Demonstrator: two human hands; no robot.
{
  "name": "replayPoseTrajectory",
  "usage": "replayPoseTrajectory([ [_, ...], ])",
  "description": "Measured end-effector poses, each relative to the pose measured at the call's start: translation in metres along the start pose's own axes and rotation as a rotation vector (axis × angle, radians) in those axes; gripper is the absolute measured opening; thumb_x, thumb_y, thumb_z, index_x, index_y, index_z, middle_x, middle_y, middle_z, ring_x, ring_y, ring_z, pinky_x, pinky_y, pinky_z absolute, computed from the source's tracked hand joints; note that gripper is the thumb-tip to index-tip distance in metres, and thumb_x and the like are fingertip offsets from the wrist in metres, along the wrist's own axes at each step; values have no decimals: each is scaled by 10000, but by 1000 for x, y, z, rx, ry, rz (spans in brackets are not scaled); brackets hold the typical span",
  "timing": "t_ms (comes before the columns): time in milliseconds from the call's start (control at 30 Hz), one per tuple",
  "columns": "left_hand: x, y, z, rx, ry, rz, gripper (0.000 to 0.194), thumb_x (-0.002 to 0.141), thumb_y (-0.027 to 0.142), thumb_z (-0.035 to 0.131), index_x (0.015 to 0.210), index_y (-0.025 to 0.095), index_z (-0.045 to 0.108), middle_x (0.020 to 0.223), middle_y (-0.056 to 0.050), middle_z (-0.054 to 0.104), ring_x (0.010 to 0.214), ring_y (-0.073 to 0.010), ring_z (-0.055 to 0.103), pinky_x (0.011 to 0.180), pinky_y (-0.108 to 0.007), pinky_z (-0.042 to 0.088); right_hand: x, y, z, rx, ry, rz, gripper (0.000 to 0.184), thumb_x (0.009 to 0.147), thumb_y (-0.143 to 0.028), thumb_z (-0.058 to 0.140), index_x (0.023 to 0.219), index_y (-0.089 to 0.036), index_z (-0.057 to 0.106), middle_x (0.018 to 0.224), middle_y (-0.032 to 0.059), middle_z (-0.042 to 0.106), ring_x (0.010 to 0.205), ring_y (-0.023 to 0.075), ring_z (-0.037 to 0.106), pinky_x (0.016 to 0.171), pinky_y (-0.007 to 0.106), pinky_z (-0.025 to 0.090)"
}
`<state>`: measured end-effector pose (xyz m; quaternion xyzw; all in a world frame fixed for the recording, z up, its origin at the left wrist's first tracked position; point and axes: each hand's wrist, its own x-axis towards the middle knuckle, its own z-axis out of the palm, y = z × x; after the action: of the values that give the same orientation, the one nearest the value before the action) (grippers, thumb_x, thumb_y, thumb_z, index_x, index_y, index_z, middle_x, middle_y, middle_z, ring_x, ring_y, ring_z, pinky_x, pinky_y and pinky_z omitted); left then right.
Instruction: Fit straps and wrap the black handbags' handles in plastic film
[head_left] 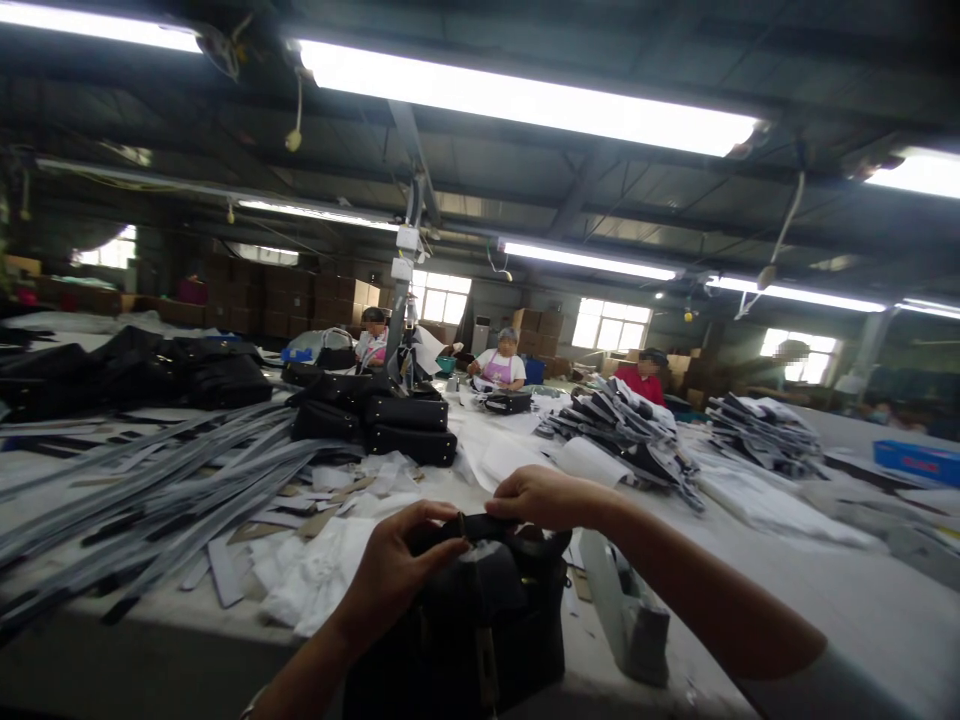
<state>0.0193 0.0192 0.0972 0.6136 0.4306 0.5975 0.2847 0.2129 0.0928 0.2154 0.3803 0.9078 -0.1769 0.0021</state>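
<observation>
A black handbag [525,635] with gold-coloured metal fittings stands at the table's near edge, right in front of me. Across its top runs a black strap [486,526]. My left hand [394,565] pinches the strap's left end between thumb and fingers, beside a small gold-coloured fitting. From the right, my right hand [544,497] reaches over the bag, its fingers closed on the same strap farther along. The bag's lower part is dark and runs out of the picture.
Crumpled white paper [311,575] lies left of the bag, and a grey metal block [637,630] right of it. Long grey strips [202,490], finished black bags [409,412] and stacked black-and-white pieces [622,425] cover the table [757,590]. Co-workers sit across it.
</observation>
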Motion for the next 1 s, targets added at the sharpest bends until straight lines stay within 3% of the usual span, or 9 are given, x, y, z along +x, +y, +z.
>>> replayPoseTrajectory([
  [167, 1, 3, 2, -182, 22, -130, 254, 756, 399, 761, 870, 180, 699, 998, -71, 752, 934, -251, 693, 818, -321, 525, -1, -4, 4, -55, 142, -64, 390, 930, -445, 510, 750, -178, 730, 628, -11, 626, 597, 133, 530, 562, 240, 370],
  [267, 3, 7, 4, -251, 45, -158, 248, 729, 399, 786, 770, 179, 679, 1120, -75, 724, 1060, -272, 665, 900, -326, 507, -9, -11, 7, -106, 267, -164, 246, 891, -433, 627, 964, -226, 738, 883, 24, 719, 849, 200, 620, 782, 294, 419],
  [333, 5, 9, 6, -304, 17, -170, 234, 732, 387, 788, 763, 184, 676, 1211, -72, 692, 1134, -280, 637, 945, -332, 493, -13, -16, 12, -178, 338, -299, 369, 803, -462, 749, 1121, -283, 691, 1103, 35, 713, 1052, 247, 608, 998, 384, 346],
  [400, 5, 11, 6, -350, -23, -169, 220, 747, 385, 778, 768, 191, 678, 1298, -65, 650, 1194, -287, 604, 976, -339, 483, -15, -20, 18, -262, 389, -407, 433, 744, -435, 818, 1132, -301, 679, 1174, 37, 704, 1118, 266, 602, 1110, 473, 219],
  [533, 2, 12, 4, -310, 3, -187, 272, 753, 452, 758, 733, 193, 676, 1401, -61, 576, 1279, -319, 537, 1017, -373, 465, -10, -23, 29, -295, 411, -439, 253, 786, -363, 799, 1000, -264, 709, 1067, 25, 747, 1021, 231, 664, 1125, 471, 216],
  [700, -1, 11, -4, -237, 30, -176, 378, 720, 557, 746, 730, 188, 669, 1453, -89, 524, 1291, -346, 523, 1064, -422, 425, -5, -26, 36, -242, 420, -457, 329, 803, -339, 767, 1107, -278, 656, 1076, 28, 744, 1032, 224, 665, 1123, 471, 237],
  [800, -2, 14, -9, -223, 65, -153, 383, 699, 553, 761, 707, 186, 654, 1451, -102, 525, 1295, -361, 514, 1071, -457, 410, -5, -28, 32, -285, 406, -477, 261, 810, -322, 748, 1053, -263, 672, 1048, 28, 744, 1014, 212, 666, 1129, 451, 232],
  [1000, -19, 20, -45, -180, 268, -203, 358, 670, 515, 784, 660, 201, 613, 1415, -69, 570, 1299, -359, 511, 1111, -522, 344, -5, -29, 16, -525, 413, -445, 190, 782, -330, 749, 934, -225, 705, 886, 37, 746, 920, 236, 684, 1132, 479, 203],
])
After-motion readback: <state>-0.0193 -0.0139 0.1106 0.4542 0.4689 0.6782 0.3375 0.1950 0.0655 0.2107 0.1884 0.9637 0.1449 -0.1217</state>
